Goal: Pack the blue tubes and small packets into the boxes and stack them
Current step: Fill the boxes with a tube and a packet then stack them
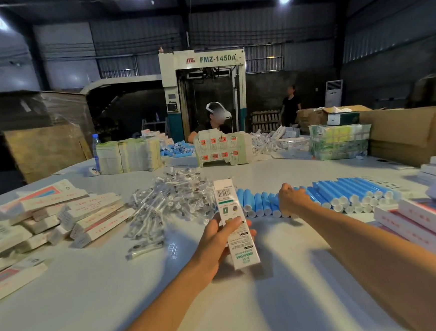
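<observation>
tubes [331, 190]: blue, white caps
box [236, 224]: white, green band, black barcode
packets [173, 202]: clear, black print
left boxes [98, 221]: white, red lettering
worktop [91, 293]: pale grey

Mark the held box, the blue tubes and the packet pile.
box [228, 206]: head view, printed face at the green band.
tubes [344, 190]: head view, barrel in the row's right half.
packets [170, 203]: head view, middle of the clear pile.
</observation>
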Motion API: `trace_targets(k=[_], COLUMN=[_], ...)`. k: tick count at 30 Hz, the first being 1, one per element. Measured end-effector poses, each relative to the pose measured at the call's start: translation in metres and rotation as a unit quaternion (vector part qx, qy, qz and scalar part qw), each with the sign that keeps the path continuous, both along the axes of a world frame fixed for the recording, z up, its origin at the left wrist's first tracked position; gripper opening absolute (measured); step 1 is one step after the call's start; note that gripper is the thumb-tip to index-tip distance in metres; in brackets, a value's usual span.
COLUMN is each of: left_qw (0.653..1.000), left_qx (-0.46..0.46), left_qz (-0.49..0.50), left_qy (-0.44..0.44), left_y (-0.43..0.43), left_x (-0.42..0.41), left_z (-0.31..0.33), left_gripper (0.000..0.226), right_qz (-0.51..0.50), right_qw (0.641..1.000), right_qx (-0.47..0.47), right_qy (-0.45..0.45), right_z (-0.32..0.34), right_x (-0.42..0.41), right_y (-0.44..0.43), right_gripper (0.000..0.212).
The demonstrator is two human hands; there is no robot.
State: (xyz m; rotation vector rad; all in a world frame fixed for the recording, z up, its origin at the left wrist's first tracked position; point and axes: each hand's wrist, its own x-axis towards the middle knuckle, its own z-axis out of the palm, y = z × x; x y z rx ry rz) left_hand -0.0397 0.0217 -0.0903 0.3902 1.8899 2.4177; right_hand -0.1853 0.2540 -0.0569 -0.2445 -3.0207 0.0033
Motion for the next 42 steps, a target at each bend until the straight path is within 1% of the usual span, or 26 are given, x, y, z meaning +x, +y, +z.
trace_targets(k=[4,6,9,10,11,13,14,15,17,18,19,20,21,22,26,29,33,37,40,42], left_qw=[0.999,0.998,0.997,0.998,0.999,1.000,1.000,1.000,1.000,1.000,1.000,1.000,0.999,0.999,0.999,0.999,0.999,0.999,0.999,0.999], left_qx=[0.022,0.038,0.044,0.040,0.032,0.010,0.009,0.011,0.019,0.023,0.023,0.019,0.013,0.008,0.011,0.021,0.003,-0.001,0.002,-0.016], left_qz=[-0.001,-0.007,-0.003,0.002,0.005,0.000,-0.002,-0.002,-0.001,-0.004,-0.008,-0.009,-0.010,-0.011,-0.019,-0.020,-0.020,-0.021,-0.005,0.007], left_qy=[-0.032,-0.053,-0.060,-0.050,-0.033,-0.002,0.004,0.007,0.010,0.012,0.016,0.022,0.029,0.035,0.039,0.034,0.039,0.045,0.040,0.049], left_y=[0.003,0.003,0.006,0.007,0.008,0.008,0.008,0.007,0.007,0.006,0.006,0.006,0.006,0.006,0.008,0.007,0.007,0.007,0.004,0.003], left_x=[0.001,0.003,0.005,0.006,0.006,0.008,0.009,0.010,0.011,0.012,0.012,0.013,0.014,0.014,0.018,0.019,0.021,0.020,0.018,0.016], left_z=[-0.001,0.000,0.003,0.003,0.003,0.002,0.002,0.002,0.003,0.004,0.004,0.004,0.005,0.005,0.006,0.006,0.006,0.006,0.004,0.002], left_gripper=[0.028,0.026,0.032,0.033,0.033,0.034,0.034,0.036,0.042,0.045,0.047,0.047,0.046,0.045,0.044,0.040,0.033,0.031,0.031,0.030], right_qz=[0.027,0.043,0.090,0.105,0.117,0.132,0.144,0.170,0.241,0.270,0.293,0.310,0.323,0.330,0.323,0.309,0.326,0.322,0.324,0.331], right_qw=[0.999,0.999,0.992,0.984,0.972,0.934,0.904,0.865,0.773,0.732,0.700,0.679,0.670,0.672,0.699,0.730,0.759,0.790,0.799,0.806], right_qx=[0.024,0.011,-0.056,-0.099,-0.148,-0.266,-0.335,-0.401,-0.518,-0.566,-0.602,-0.624,-0.632,-0.626,-0.598,-0.573,-0.544,-0.510,-0.499,-0.490], right_qy=[0.020,0.028,0.075,0.104,0.138,0.198,0.224,0.250,0.277,0.268,0.250,0.232,0.220,0.219,0.225,0.208,0.150,0.106,0.087,0.034], right_z=[-0.011,-0.015,-0.006,0.002,0.014,0.042,0.058,0.072,0.092,0.098,0.103,0.106,0.107,0.108,0.099,0.094,0.098,0.104,0.104,0.105], right_x=[0.011,0.018,0.033,0.041,0.047,0.062,0.070,0.080,0.099,0.106,0.112,0.115,0.117,0.119,0.114,0.106,0.095,0.086,0.084,0.084], right_y=[0.004,0.006,0.005,0.003,0.001,-0.004,-0.007,-0.010,-0.016,-0.021,-0.025,-0.031,-0.038,-0.044,-0.053,-0.050,-0.043,-0.046,-0.051,-0.052], right_gripper=[0.052,0.057,0.060,0.064,0.075,0.110,0.122,0.128,0.130,0.129,0.126,0.124,0.122,0.118,0.101,0.104,0.102,0.106,0.096,0.092])
